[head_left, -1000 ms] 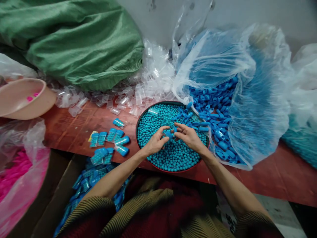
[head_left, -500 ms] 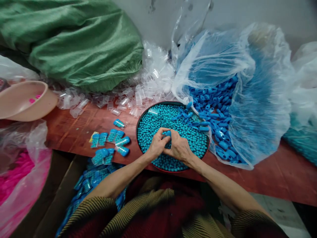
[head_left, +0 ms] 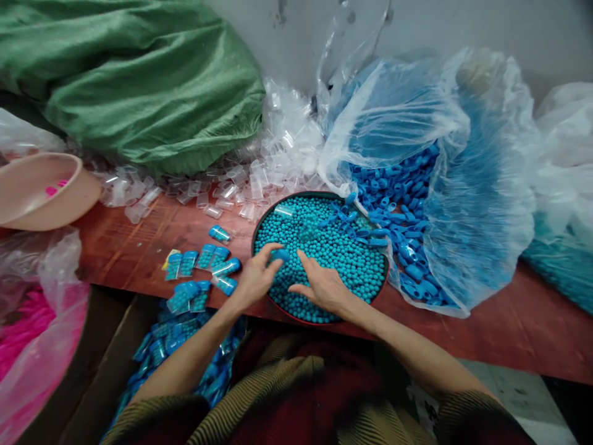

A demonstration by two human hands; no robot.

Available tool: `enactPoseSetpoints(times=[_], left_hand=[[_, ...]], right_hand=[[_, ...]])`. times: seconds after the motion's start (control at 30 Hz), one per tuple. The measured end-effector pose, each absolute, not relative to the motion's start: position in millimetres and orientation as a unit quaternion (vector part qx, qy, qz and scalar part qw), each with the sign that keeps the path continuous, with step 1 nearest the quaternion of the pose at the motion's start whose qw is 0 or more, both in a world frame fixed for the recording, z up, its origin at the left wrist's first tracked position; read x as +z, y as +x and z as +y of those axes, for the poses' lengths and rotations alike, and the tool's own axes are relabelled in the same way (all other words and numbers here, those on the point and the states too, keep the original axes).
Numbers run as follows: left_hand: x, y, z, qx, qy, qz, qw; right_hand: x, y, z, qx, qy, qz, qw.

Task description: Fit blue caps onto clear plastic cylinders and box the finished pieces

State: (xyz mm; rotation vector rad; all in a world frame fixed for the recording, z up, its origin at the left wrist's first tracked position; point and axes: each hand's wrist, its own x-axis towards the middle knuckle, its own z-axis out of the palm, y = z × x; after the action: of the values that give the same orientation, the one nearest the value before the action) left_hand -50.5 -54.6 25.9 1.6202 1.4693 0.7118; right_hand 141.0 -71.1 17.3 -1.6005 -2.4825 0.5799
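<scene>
My left hand point(head_left: 256, 273) pinches a small blue-capped container point(head_left: 280, 254) between thumb and fingers, over the left part of a round tray point(head_left: 387, 272). Turquoise beads point(head_left: 356, 275) fill this tray. My right hand point(head_left: 324, 287) is empty, its thumb and fingers apart, just above the beads. A few loose blue caps point(head_left: 359, 232) and a clear cup point(head_left: 283, 211) lie on the beads. Left of the tray, several bead-filled containers with blue caps point(head_left: 226, 266) rest on the red-brown table point(head_left: 139, 247).
Clear plastic cups point(head_left: 257, 179) are heaped behind the tray, beside a green sack point(head_left: 157, 93). An open plastic bag point(head_left: 486, 185) spills blue caps at right. At left are a beige bowl point(head_left: 69, 198) and a bag of pink pieces point(head_left: 28, 327). Below the table's edge lie more filled containers point(head_left: 176, 340).
My hands, together around the container before, have parted. My left hand has moved left with the container; my right hand has let go and opened.
</scene>
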Motion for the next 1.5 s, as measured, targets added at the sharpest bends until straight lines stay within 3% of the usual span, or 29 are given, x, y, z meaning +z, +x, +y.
enactPoseSetpoints(times=[0.17,0.23,0.37,0.53,0.7,0.93,1.17,1.5], left_hand=[[43,-117,-57,0.185,0.663,0.717,0.111],[41,-110,-52,0.186,0.676,0.711,0.060],[24,-49,-27,0.237,0.756,0.590,0.157],[1,16,1,0.182,0.789,0.553,0.198],[-8,25,7,0.145,0.799,0.560,0.163],[-9,30,18,0.122,0.788,0.581,0.162],[-9,27,24,0.113,0.797,0.552,0.217],[-12,28,29,0.111,0.771,0.549,0.303]], right_hand=[[16,179,-27,0.129,-0.595,-0.790,0.073],[17,187,-1,0.070,-0.613,-0.784,0.060],[14,184,38,0.038,-0.626,-0.778,0.019],[-2,190,30,0.100,-0.592,-0.798,0.040],[-7,218,-3,0.192,-0.491,-0.844,0.099],[3,207,-2,0.148,-0.629,-0.759,0.081],[0,219,-25,0.218,-0.478,-0.838,0.149],[33,225,-22,0.102,-0.710,-0.696,0.032]])
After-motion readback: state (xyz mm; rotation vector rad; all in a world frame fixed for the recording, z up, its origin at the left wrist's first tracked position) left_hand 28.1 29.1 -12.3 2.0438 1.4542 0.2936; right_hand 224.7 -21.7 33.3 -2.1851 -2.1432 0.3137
